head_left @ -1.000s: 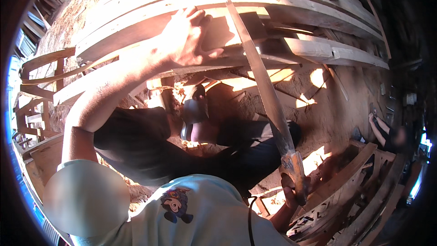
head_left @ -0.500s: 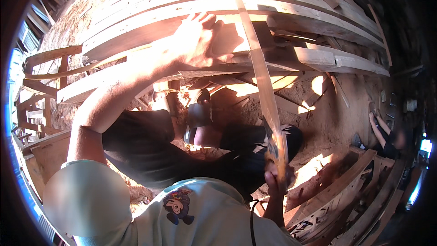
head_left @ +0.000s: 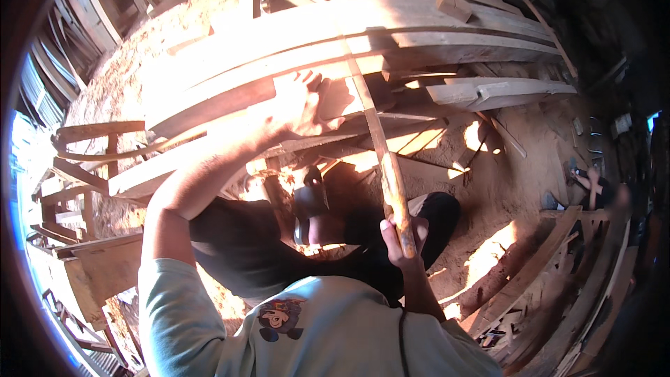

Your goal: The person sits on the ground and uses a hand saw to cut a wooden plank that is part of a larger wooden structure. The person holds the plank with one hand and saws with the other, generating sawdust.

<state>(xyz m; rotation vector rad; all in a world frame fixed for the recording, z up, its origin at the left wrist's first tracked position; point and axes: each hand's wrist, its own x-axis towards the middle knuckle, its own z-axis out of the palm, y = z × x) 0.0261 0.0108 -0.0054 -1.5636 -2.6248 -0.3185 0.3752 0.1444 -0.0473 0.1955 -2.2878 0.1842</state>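
Note:
My right hand (head_left: 403, 239) is closed round the wooden handle of a handsaw (head_left: 363, 91). Its long blade slants up and left across the timber, the far tip lost in glare. Just left of the blade, my left hand (head_left: 306, 106) grips a short wooden board (head_left: 340, 96), fingers over its far side and thumb along the near edge. The board lies against a long thick beam (head_left: 481, 46). Whether the teeth sit inside a cut cannot be made out.
Beyond lie more long timbers with a small wood block (head_left: 453, 7) on top. A notched beam (head_left: 499, 92) runs at the right, and a wooden frame (head_left: 87, 167) stands at the left. Stacked planks (head_left: 534, 276) fill the lower right. Another person (head_left: 606, 192) is at the far right.
The saw has slid away from me along its length, and its handle sits farther forward, with my right hand. My left hand stays on the board. The whole view has shifted.

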